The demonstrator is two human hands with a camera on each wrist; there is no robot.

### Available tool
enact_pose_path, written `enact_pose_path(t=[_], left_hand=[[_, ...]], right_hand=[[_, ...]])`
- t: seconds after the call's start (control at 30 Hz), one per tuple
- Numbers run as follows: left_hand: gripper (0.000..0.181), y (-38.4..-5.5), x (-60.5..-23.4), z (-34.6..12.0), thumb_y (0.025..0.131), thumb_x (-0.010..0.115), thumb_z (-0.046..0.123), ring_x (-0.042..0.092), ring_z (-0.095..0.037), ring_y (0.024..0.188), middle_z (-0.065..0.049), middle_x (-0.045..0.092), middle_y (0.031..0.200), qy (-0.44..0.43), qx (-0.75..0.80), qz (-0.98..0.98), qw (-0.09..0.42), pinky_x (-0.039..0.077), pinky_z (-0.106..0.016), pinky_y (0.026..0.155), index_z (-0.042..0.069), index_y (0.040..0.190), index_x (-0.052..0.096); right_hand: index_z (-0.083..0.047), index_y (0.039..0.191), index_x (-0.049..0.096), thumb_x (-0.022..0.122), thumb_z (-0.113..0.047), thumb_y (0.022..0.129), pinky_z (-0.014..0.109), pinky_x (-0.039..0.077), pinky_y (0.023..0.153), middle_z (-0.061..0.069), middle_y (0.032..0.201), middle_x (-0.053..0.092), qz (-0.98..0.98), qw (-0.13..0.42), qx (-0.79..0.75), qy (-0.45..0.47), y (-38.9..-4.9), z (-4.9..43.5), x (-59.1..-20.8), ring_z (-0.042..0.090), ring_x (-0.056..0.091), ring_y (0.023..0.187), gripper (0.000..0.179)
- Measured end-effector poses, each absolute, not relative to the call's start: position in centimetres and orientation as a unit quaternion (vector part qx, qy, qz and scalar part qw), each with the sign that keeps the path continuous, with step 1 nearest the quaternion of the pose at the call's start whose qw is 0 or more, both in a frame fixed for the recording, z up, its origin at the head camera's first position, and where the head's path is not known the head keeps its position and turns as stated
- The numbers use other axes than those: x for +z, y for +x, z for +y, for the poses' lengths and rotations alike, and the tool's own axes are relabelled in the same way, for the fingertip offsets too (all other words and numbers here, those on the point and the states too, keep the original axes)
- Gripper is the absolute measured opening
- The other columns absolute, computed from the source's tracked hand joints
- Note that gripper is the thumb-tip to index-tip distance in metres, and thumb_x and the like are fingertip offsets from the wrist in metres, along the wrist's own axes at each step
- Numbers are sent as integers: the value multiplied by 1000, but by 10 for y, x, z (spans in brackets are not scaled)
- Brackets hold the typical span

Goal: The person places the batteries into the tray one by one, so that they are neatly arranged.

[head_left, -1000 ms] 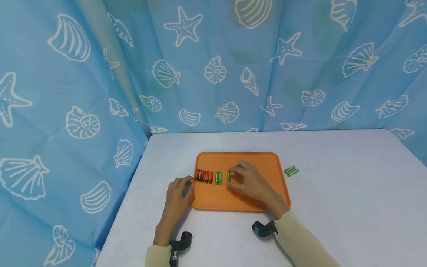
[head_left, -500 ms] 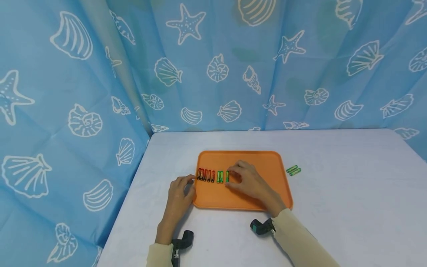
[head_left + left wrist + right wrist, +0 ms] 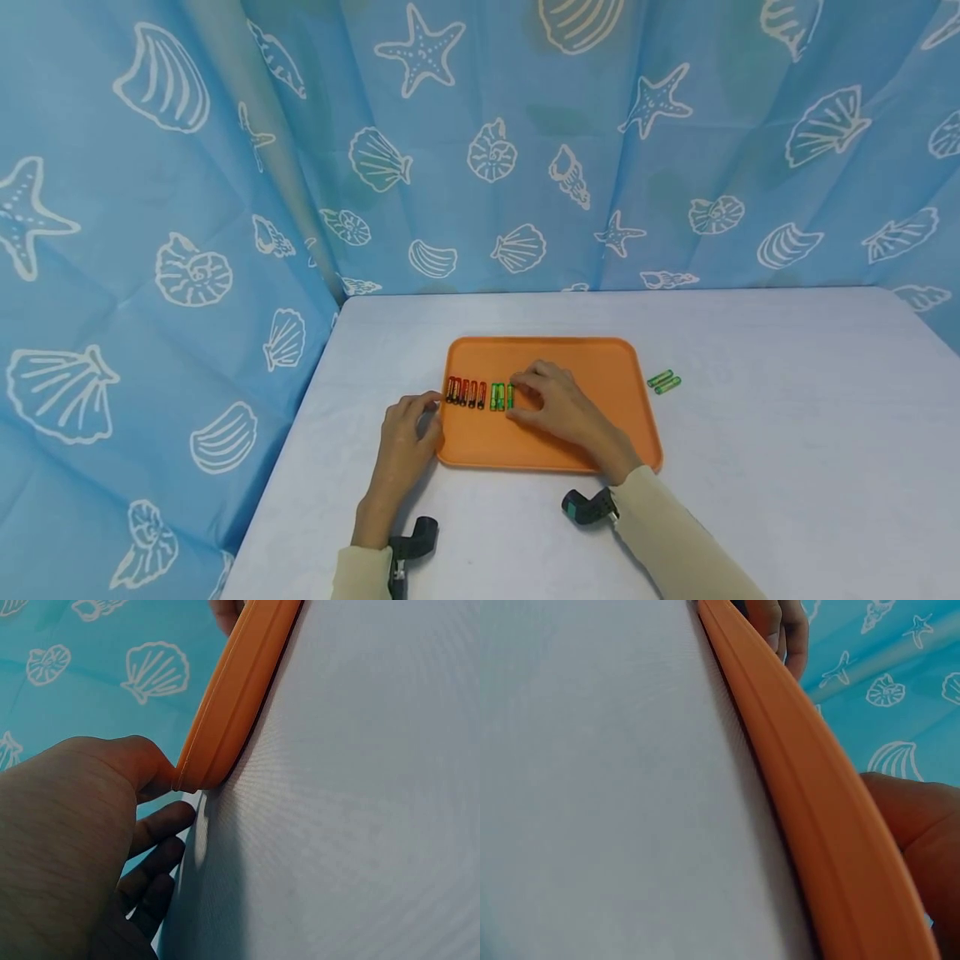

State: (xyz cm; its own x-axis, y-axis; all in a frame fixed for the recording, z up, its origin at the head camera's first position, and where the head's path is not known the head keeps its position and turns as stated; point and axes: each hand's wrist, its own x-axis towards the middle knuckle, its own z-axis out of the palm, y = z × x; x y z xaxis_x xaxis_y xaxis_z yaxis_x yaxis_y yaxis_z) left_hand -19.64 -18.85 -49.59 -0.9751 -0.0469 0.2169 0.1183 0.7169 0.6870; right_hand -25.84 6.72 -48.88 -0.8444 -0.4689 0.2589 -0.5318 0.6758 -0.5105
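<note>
On the orange tray [image 3: 480, 446], my right hand [image 3: 558, 404] pinches a green battery [image 3: 511, 397] by its two ends between thumb and finger. Immediately left of it lie two green batteries [image 3: 497, 397], side by side and upright in the head view. Further left, several red-and-black batteries [image 3: 465, 393] form a row by the tray's left rim. My left hand [image 3: 405, 442] touches that rim with relaxed fingers. In the left wrist view, its thumb meets the tray corner and the other fingers [image 3: 161, 862] are loosely bent beside it. The tray wall hides the batteries in both wrist views.
Two more green batteries [image 3: 664, 382] lie on the white tablecloth [image 3: 787, 433] right of the tray. A blue shell-print curtain [image 3: 450, 192] hangs behind and left of the table. Black wrist cameras [image 3: 588, 507] sit at both sleeves.
My right hand has slid the pinched green battery leftward, closing the gap to the two green batteries. My left hand stays at the rim; the head view has shifted slightly.
</note>
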Motion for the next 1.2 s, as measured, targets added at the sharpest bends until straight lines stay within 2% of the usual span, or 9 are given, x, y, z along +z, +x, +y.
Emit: enact_pose_path(t=[0.2, 0.37, 0.53, 0.73, 0.9, 1.0, 1.2], left_hand=[[31, -196, -494, -188, 98, 62, 17, 48, -28, 123, -3, 59, 118, -21, -371, -922, 105, 38, -50, 106, 14, 129, 64], [31, -198, -496, -185, 98, 62, 16, 48, -27, 122, -3, 59, 118, -23, -372, -922, 105, 38, -50, 105, 14, 129, 64], [31, -197, -497, -188, 98, 62, 16, 48, -28, 121, -4, 59, 118, -25, -374, -921, 107, 39, -50, 104, 14, 129, 64], [31, -193, -495, -196, 97, 63, 16, 48, -27, 121, -4, 59, 118, -11, -369, -923, 107, 40, -49, 104, 15, 128, 64], [32, -195, -494, -194, 99, 61, 17, 47, -27, 121, -4, 58, 119, -23, -371, -922, 106, 40, -49, 103, 16, 130, 62], [32, -195, -494, -192, 99, 61, 18, 47, -27, 121, -4, 58, 119, -22, -372, -922, 103, 40, -50, 104, 16, 130, 63], [31, -195, -495, -189, 98, 62, 16, 47, -28, 121, -5, 59, 119, -29, -372, -922, 105, 39, -50, 104, 14, 129, 63]], right_hand=[[-9, 128, 66, 80, -43, 84, 44, 36, 93, 0, 107, 54, -911, 65, 309, 266, -255, 76, -486, 18, 48, 97, 57], [-9, 123, 68, 78, -41, 86, 43, 37, 92, 0, 106, 55, -914, 92, 293, 266, -249, 94, -487, 20, 50, 98, 50], [-7, 117, 71, 79, -31, 87, 44, 40, 87, 1, 101, 57, -912, 124, 298, 253, -245, 121, -484, 22, 53, 96, 39], [-4, 112, 71, 79, -24, 87, 45, 40, 85, 5, 99, 59, -918, 156, 302, 206, -241, 153, -485, 25, 53, 94, 34], [0, 107, 71, 80, -18, 85, 42, 35, 77, 9, 92, 59, -914, 222, 295, 169, -238, 185, -487, 27, 51, 86, 30], [2, 106, 70, 80, -14, 84, 45, 36, 77, 10, 87, 58, -913, 252, 287, 144, -237, 201, -488, 27, 51, 82, 29], [2, 107, 69, 81, -14, 82, 49, 37, 79, 13, 89, 57, -924, 256, 274, 72, -232, 223, -493, 30, 52, 86, 32]])
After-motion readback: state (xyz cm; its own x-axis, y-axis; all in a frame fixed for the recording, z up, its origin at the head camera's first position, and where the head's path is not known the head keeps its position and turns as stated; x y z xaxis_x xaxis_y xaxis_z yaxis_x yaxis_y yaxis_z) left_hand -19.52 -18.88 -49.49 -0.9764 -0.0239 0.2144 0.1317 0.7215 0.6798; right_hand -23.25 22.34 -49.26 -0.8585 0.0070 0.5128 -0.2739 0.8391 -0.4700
